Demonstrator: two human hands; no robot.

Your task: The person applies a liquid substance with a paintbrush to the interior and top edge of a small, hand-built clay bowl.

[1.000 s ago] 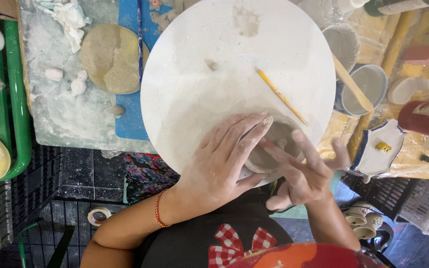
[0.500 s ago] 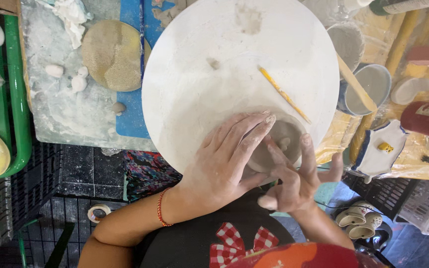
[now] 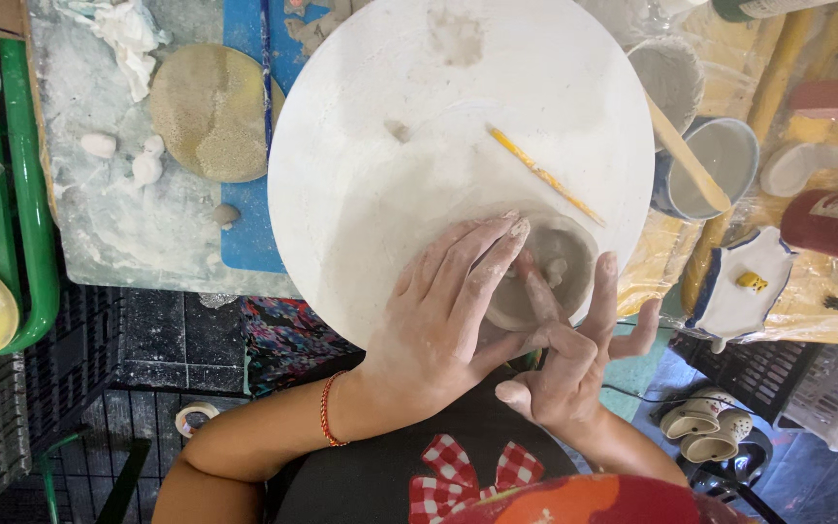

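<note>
Seen from above, a green tray (image 3: pixel 36 223) sits at far left, beside a clay-smeared board (image 3: pixel 99 223) carrying a flat tan clay disc (image 3: pixel 210 112). In the middle is a round white board (image 3: pixel 390 126) with a yellow pencil (image 3: pixel 543 175) lying on it. At the board's near edge sits a small grey clay bowl (image 3: pixel 560 257). The left hand (image 3: pixel 438 325) cups its outer wall with fingers spread flat. The right hand (image 3: pixel 569 364) is open, one finger pressing inside the bowl. A blue cup (image 3: pixel 725 165) stands at right.
</note>
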